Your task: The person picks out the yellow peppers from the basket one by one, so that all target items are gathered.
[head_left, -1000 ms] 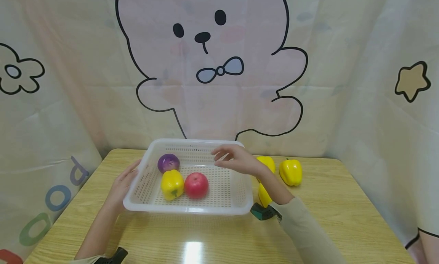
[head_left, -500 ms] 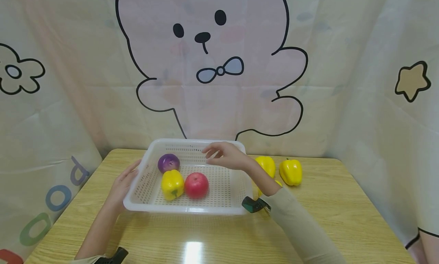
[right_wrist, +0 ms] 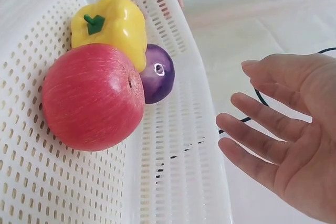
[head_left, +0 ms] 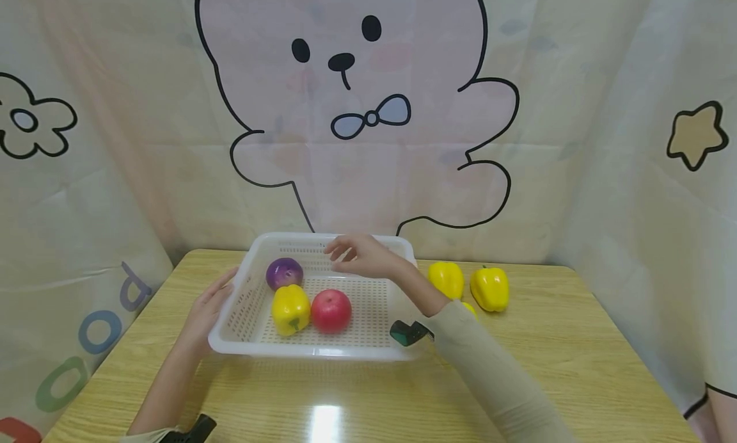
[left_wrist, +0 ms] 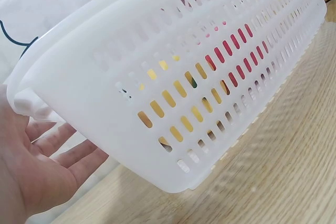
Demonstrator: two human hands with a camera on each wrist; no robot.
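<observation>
A white perforated basket stands on the wooden table. In it lie a purple round fruit, a yellow bell pepper and a red apple. My left hand lies open with straight fingers against the basket's left wall. My right hand hovers open over the basket's far side, above the fruit, holding nothing.
Two yellow bell peppers stand on the table right of the basket; a third yellow one peeks out behind my right sleeve. A printed cloth backdrop closes in the back and both sides.
My right hand has moved left across the basket's far side, from near the right rim toward the middle. The left hand and the fruit have not moved.
</observation>
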